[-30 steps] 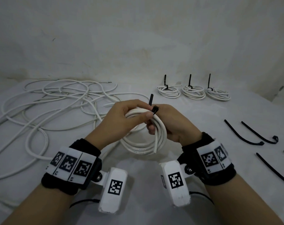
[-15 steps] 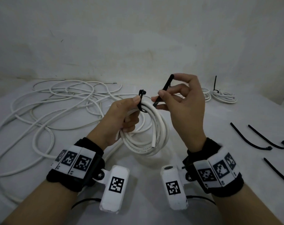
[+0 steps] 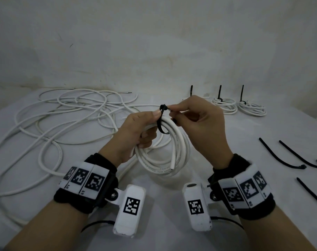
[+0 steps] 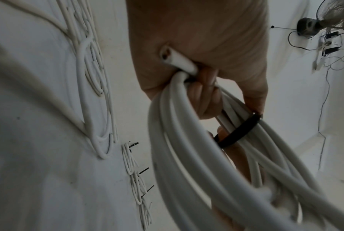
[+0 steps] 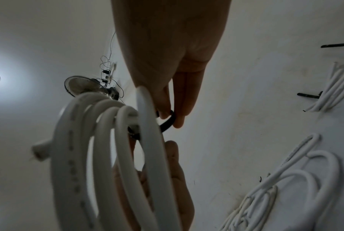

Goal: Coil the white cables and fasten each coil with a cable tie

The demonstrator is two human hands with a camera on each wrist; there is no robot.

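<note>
White table (image 3: 244, 134) bears loose cables (image 3: 50, 124), tied coils (image 3: 224, 105), spare ties (image 3: 281, 154).

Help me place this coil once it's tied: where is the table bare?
Bare cloth lies between the held coil and the spare ties, in front of the finished coils. The left side is crowded with loose cable.

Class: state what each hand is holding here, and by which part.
Left hand grips the coiled white cable at its top, beside the black plastic cable tie. Right hand pinches that tie's tail by its head.
</note>
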